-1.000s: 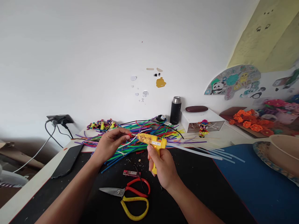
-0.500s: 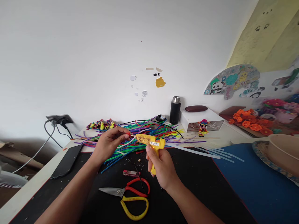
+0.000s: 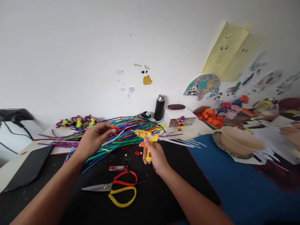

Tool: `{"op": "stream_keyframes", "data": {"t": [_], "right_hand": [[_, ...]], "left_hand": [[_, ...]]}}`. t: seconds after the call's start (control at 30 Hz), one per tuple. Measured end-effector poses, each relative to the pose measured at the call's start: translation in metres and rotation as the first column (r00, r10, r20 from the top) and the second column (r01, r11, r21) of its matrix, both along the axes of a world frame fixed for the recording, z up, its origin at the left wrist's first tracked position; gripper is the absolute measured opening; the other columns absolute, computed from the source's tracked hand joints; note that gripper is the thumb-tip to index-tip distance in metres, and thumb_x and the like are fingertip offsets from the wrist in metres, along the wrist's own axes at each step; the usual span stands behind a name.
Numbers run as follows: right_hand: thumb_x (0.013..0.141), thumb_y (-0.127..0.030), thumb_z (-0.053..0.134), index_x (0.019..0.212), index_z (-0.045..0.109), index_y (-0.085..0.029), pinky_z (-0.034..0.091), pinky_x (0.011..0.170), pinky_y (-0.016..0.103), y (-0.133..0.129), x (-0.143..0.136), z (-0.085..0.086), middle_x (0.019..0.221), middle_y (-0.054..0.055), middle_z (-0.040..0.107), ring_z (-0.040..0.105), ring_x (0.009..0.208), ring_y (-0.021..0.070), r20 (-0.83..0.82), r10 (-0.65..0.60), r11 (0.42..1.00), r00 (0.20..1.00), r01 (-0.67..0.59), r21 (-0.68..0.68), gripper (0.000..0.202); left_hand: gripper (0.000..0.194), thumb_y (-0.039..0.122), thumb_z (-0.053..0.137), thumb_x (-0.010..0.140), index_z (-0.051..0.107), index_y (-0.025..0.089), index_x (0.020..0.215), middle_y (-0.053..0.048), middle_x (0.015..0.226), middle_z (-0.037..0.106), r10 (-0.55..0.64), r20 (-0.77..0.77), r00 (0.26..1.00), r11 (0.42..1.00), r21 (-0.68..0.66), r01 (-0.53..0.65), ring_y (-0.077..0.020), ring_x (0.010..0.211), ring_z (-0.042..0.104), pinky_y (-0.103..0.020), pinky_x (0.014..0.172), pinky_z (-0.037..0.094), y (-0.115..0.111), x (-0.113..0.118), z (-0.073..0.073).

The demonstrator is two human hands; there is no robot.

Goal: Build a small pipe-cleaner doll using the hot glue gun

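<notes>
My right hand [image 3: 156,154] is wrapped round the handle of a yellow hot glue gun [image 3: 144,134], whose nozzle points left and whose white glue stick runs out behind. My left hand [image 3: 96,136] pinches a small red piece [image 3: 116,128] between thumb and fingers, apart from the nozzle. Below the gun, another small red piece [image 3: 138,153] with a pale end lies on the black mat [image 3: 164,193]. Many coloured pipe cleaners [image 3: 110,147] are heaped behind both hands. Nearer to me lie scissors [image 3: 112,189] with red and yellow handles and a pinkish lighter [image 3: 117,168].
At the back stand a black flask [image 3: 159,109], a white box [image 3: 167,118] and a small figure [image 3: 181,123]. More figures [image 3: 79,122] lie at left, above a black phone [image 3: 30,167]. Spare glue sticks [image 3: 187,143] and a bowl [image 3: 241,142] are at right. A person's hand [image 3: 292,134] shows blurred at the right edge.
My left hand with the red piece has drawn left, away from the glue gun's nozzle. The view has turned right. A red piece on the mat below the gun now shows.
</notes>
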State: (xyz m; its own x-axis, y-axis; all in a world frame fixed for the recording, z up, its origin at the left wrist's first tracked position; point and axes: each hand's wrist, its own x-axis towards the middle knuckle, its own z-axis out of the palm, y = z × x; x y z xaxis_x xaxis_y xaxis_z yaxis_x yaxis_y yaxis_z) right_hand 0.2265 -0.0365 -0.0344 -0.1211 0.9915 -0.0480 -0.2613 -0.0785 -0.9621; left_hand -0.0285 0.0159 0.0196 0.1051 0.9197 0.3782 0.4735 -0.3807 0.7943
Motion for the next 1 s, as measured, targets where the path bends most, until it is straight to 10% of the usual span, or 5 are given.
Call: {"op": "stream_keyframes", "data": {"t": [0.23, 0.63, 0.77, 1.0], "right_hand": [[0.086, -0.074, 0.067, 0.099, 0.068, -0.012, 0.029, 0.038, 0.018, -0.033, 0.048, -0.019, 0.058, -0.002, 0.063, 0.058, 0.042, 0.0111, 0.040, -0.086, 0.961, 0.995, 0.094, -0.261, 0.063], [0.104, -0.066, 0.042, 0.091, 0.067, -0.015, 0.031, 0.032, 0.016, -0.042, 0.076, -0.014, 0.056, 0.003, 0.067, 0.062, 0.038, 0.0129, 0.435, 0.281, 0.887, 0.856, -0.059, -0.458, 0.059], [0.101, -0.063, 0.049, 0.073, 0.064, -0.018, 0.024, 0.033, 0.018, -0.053, 0.091, -0.007, 0.041, -0.004, 0.053, 0.046, 0.030, 0.0104, 0.712, 0.344, 0.921, 0.611, -0.072, -0.383, 0.055], [0.093, -0.036, 0.068, 0.078, 0.073, -0.021, 0.033, 0.054, 0.024, -0.037, 0.040, 0.012, 0.062, -0.002, 0.067, 0.060, 0.055, 0.0154, 0.924, -0.003, 0.963, 0.382, -0.249, 0.105, 0.022]], "left_hand": [[0.042, 0.063, 0.075, 0.083, 0.077, 0.022, 0.094, -0.006, 0.085, 0.079, -0.073, 0.041, 0.996, 0.997, 0.027, 0.072, -0.0227, 0.074, 0.071, -0.030, 0.068, 0.055, -0.006, 0.005, 0.007], [0.039, 0.060, 0.070, 0.089, 0.075, 0.021, 0.093, -0.005, 0.086, 0.078, -0.183, 0.055, 0.981, 0.983, 0.040, 0.181, -0.0217, 0.077, 0.070, -0.030, 0.072, 0.054, -0.014, 0.010, 0.011], [0.035, 0.055, 0.070, 0.088, 0.074, 0.021, 0.091, -0.004, 0.084, 0.077, -0.190, 0.070, 0.979, 0.981, 0.049, 0.187, -0.0211, 0.077, 0.069, -0.029, 0.071, 0.053, -0.015, 0.009, 0.017], [0.032, 0.053, 0.068, 0.089, 0.074, 0.021, 0.091, -0.004, 0.083, 0.076, -0.218, 0.094, 0.971, 0.976, 0.043, 0.215, -0.0217, 0.079, 0.068, -0.029, 0.071, 0.054, -0.017, 0.011, 0.016]]}}
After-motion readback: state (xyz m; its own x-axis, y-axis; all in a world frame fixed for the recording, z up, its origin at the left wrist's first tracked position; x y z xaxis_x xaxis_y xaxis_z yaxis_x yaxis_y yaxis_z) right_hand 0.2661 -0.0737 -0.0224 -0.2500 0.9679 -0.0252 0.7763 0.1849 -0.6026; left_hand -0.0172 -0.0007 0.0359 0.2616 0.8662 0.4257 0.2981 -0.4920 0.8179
